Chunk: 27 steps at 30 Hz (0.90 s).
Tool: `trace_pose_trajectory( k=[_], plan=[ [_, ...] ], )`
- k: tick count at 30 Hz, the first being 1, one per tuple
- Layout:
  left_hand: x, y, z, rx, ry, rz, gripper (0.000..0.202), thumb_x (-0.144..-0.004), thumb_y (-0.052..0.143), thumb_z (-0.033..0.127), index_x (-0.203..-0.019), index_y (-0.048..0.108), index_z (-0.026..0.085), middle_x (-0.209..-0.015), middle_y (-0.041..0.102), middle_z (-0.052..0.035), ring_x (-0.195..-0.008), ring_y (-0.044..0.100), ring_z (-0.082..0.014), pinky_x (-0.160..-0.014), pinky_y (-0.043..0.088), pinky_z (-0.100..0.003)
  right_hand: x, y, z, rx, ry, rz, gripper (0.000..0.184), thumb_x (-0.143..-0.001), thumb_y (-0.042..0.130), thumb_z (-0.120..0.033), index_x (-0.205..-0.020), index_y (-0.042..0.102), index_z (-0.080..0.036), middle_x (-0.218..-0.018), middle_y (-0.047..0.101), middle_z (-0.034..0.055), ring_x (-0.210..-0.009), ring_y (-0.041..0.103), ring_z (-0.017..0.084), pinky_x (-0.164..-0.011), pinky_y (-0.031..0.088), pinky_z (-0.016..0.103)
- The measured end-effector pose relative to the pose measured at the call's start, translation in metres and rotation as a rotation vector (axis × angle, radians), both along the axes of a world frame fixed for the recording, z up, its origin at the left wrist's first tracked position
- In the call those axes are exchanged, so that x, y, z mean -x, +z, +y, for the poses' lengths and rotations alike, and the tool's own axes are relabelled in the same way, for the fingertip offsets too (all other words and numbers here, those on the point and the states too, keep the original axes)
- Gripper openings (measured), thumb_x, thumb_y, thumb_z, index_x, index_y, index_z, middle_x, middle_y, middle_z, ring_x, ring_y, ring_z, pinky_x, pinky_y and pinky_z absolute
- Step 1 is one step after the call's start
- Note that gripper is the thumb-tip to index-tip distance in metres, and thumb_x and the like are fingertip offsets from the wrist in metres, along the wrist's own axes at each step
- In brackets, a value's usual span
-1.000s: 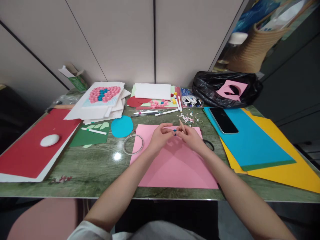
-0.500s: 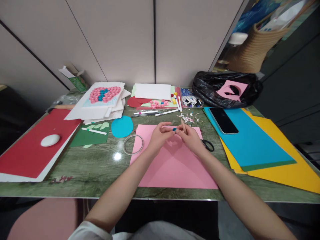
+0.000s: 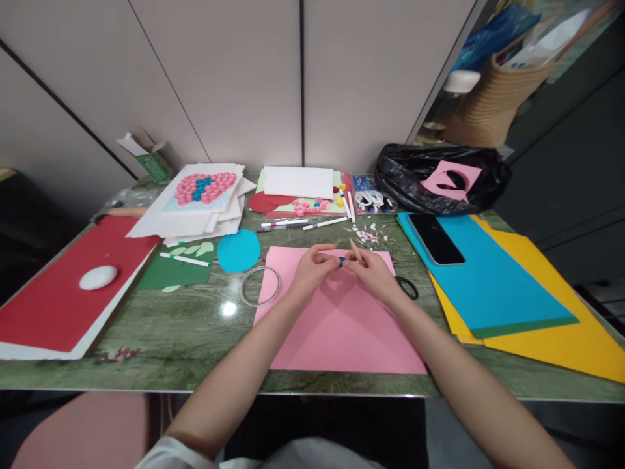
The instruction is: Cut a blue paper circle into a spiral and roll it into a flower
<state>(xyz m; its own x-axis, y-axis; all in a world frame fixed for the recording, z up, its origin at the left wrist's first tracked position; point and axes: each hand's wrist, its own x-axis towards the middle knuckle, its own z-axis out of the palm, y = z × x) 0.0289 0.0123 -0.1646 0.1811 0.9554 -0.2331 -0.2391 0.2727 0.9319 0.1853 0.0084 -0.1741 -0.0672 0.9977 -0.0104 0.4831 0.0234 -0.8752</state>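
Note:
My left hand (image 3: 312, 270) and my right hand (image 3: 374, 273) meet above a stack of pink paper sheets (image 3: 342, 332). Between their fingertips they pinch a small dark blue piece of rolled paper (image 3: 342, 262), both hands closed on it. A tan pointed shape (image 3: 355, 249) sticks up at my right hand; whether it is a finger or a thin stick I cannot tell. Black scissor handles (image 3: 407, 288) show beside my right wrist, the rest hidden. A roll of tape (image 3: 260, 286) lies at the left edge of the pink sheets.
At the left are a blue paper circle (image 3: 239, 251), green paper (image 3: 176, 270) and a red sheet (image 3: 58, 286) bearing a white mouse (image 3: 98, 278). Behind lie a pink-and-blue paper-ball picture (image 3: 205, 187) and markers (image 3: 325, 223). A phone (image 3: 436, 239) rests on blue paper (image 3: 502, 286) at the right.
Both hands have shifted very slightly lower in the picture and still pinch the blue paper piece. The tan pointed shape leans a little more to the left.

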Motion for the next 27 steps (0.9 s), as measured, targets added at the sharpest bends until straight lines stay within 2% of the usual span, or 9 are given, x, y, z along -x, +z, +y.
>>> trace_pose_trajectory(
  k=[7,13,19,23,27],
  plan=[
    [0.0,-0.001,0.0,-0.02,-0.026,0.033,0.036,-0.065,0.066,0.012,-0.1,0.059,0.014,-0.069,0.064,0.0007,-0.063,0.058,-0.0092,-0.061,0.042,-0.021,-0.002,-0.003,0.001,-0.013,0.005,-0.036,0.017,-0.076,0.054,-0.037,-0.074,0.055,-0.02,-0.065,0.052,-0.003,-0.06,0.044,0.014,-0.057,0.031,0.026],
    [0.001,0.003,0.0,0.03,-0.063,0.032,0.039,-0.066,0.065,0.013,-0.104,0.057,0.016,-0.071,0.063,0.0021,-0.054,0.055,-0.0077,-0.053,0.044,-0.02,-0.001,0.0,0.0,-0.007,-0.002,-0.051,0.017,-0.075,0.055,-0.037,-0.071,0.053,-0.02,-0.06,0.049,-0.0041,-0.058,0.042,0.014,-0.055,0.029,0.026],
    [-0.001,-0.005,0.001,0.009,-0.054,0.03,0.041,-0.066,0.067,0.019,-0.105,0.055,0.017,-0.073,0.064,0.0015,-0.05,0.057,-0.0098,-0.047,0.046,-0.023,0.004,0.003,-0.001,-0.012,-0.03,-0.034,0.022,-0.075,0.055,-0.04,-0.067,0.05,-0.02,-0.058,0.047,-0.0049,-0.056,0.041,0.013,-0.054,0.027,0.025],
    [0.0,-0.005,0.003,-0.004,-0.031,0.035,0.04,-0.066,0.068,0.018,-0.104,0.056,0.015,-0.071,0.064,0.0014,-0.054,0.059,-0.0105,-0.05,0.047,-0.023,0.005,0.002,-0.002,-0.011,-0.03,-0.009,0.023,-0.076,0.055,-0.04,-0.067,0.05,-0.02,-0.06,0.048,-0.0043,-0.057,0.043,0.013,-0.055,0.029,0.025],
    [0.01,-0.003,0.009,-0.022,0.034,0.045,0.038,-0.063,0.073,0.017,-0.099,0.061,0.014,-0.068,0.065,0.0004,-0.062,0.061,-0.0102,-0.059,0.045,-0.02,0.003,0.001,-0.002,-0.024,-0.044,0.029,0.025,-0.08,0.051,-0.044,-0.077,0.055,-0.02,-0.067,0.054,-0.0019,-0.061,0.045,0.014,-0.056,0.032,0.025]
  ],
)
